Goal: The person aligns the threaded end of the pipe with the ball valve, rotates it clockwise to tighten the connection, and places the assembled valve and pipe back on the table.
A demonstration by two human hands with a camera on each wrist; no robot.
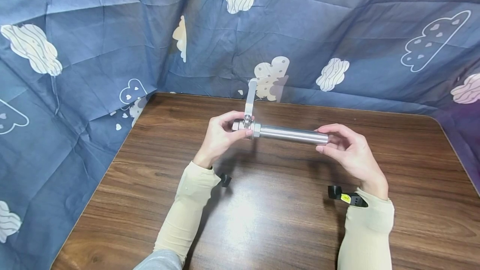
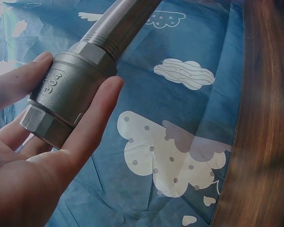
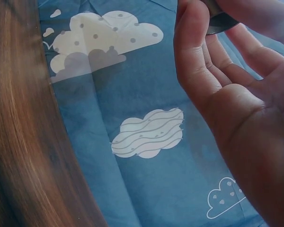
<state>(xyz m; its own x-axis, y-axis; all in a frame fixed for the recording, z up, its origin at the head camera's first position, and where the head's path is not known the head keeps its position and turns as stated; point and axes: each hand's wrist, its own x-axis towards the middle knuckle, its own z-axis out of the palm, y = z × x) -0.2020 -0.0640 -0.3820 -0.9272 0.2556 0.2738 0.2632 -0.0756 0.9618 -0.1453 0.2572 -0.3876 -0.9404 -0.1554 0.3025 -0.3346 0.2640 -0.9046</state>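
A steel ball valve [image 2: 68, 87] with "304" on its body is in my left hand [image 1: 219, 134], gripped between thumb and fingers. Its long lever handle [image 1: 250, 98] points up and away from me. From the valve's right side runs a shiny metal pipe [image 1: 292, 133], its threaded end at the valve's hex collar [image 2: 91, 53]. My right hand [image 1: 350, 149] holds the pipe's far end with thumb and fingers curled round it. Valve and pipe lie roughly level above the table. In the right wrist view only the pipe's end [image 3: 220, 21] shows, mostly behind the fingers.
Beneath the hands is a brown wood-grain table [image 1: 281, 220] with rounded back corners. A blue cloth [image 1: 210, 53] with cloud prints hangs behind it and along its sides. Black wrist mounts [image 1: 335, 192] stick out from both sleeves above the tabletop.
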